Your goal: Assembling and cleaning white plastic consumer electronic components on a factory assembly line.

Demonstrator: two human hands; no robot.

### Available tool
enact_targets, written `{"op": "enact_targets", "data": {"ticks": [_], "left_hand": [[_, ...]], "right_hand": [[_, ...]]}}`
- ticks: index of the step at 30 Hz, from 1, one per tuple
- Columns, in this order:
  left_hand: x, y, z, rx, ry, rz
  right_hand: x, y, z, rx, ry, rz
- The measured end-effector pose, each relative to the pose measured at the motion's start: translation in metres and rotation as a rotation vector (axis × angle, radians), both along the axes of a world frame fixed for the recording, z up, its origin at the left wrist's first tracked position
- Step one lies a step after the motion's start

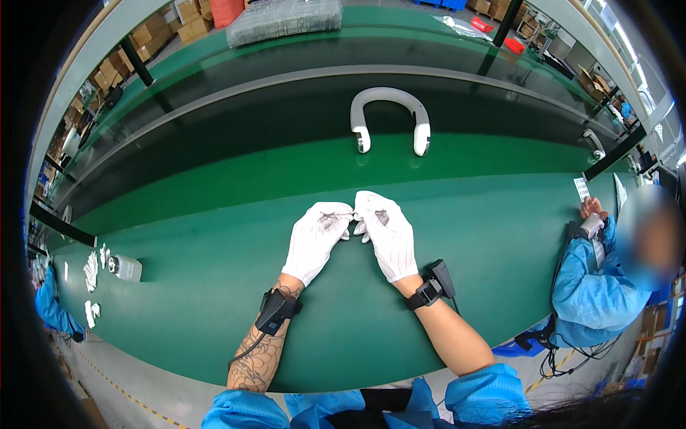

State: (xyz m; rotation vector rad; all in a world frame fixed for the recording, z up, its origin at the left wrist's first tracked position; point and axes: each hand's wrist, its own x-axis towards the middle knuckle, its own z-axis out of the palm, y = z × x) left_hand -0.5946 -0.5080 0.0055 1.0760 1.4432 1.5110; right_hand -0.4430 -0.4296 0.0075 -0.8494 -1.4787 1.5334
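Note:
My left hand [317,239] and my right hand [386,234], both in white gloves, meet fingertip to fingertip above the green table. Each is closed in a pinch, thumb against the fingers. Whatever lies between the fingertips, if anything, is hidden or too small to make out. Beyond my hands a U-shaped grey-and-white neckband device [389,94] rests on the green belt, its two ends toward me. Neither hand touches it.
The green table [343,322] borders the belt. At left lie white gloves [91,272] and a clear bottle [127,268]. A co-worker in a blue sleeve [582,286] sits at right, holding a printed sheet [581,189]. Frame posts [614,154] stand at the sides.

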Motion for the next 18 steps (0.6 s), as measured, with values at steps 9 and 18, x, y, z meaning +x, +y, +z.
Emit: {"op": "enact_targets", "data": {"ticks": [9,18], "left_hand": [[0.0,-0.001,-0.006,0.009,-0.082,0.003],[-0.001,-0.003,-0.008,0.006,-0.06,-0.015]], "right_hand": [[-0.002,0.0,-0.006,-0.038,0.083,-0.007],[-0.004,-0.003,-0.011,0.027,0.057,0.013]]}}
